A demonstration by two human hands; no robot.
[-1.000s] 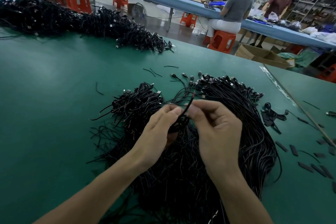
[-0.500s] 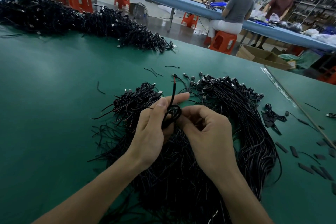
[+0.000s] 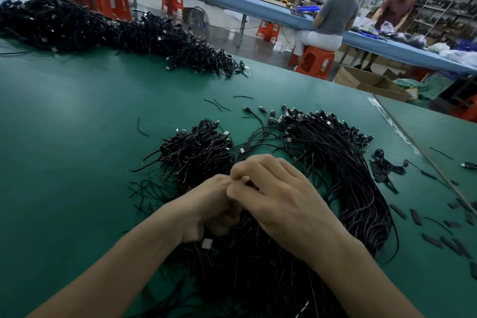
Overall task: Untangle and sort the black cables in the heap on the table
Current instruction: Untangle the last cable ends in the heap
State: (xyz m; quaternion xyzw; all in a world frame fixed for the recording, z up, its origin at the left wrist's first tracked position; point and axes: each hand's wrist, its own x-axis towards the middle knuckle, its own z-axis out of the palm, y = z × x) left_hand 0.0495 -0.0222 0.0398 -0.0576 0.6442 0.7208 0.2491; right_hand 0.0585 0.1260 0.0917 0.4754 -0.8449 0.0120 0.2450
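Both hands work close together just above the heap: the left hand [image 3: 206,204] has its fingers curled in, the right hand [image 3: 281,199] is curled too, its fingertips meeting the left's. They appear to pinch a held cable [image 3: 249,184], of which only a dark sliver shows between the fingers. The heap lies right beneath them on the table [image 3: 64,137], a tangled clump [image 3: 196,155] to the left and a combed bundle [image 3: 356,183] curving off to the right. The main risk, as I judge it, is pulling before the cable is free. Any loop still caught would drag neighbours up from the tangled clump or rake strands out of the combed bundle, undoing the sorting. A silver connector [image 3: 207,243] lies just under the left wrist and could snag or be swept aside. With so much hidden by the fingers, a knot could also tighten unnoticed. Room is generous to the left, where bare green table runs wide. Ahead there are only a few stray strands before the far heap [image 3: 108,31], which lies well apart along the far edge. The right side is tighter, with loose offcuts [image 3: 415,215] scattered beside the bundle and a seam [image 3: 402,137] in the table running diagonally beyond them, so a sweep that way would scatter pieces.
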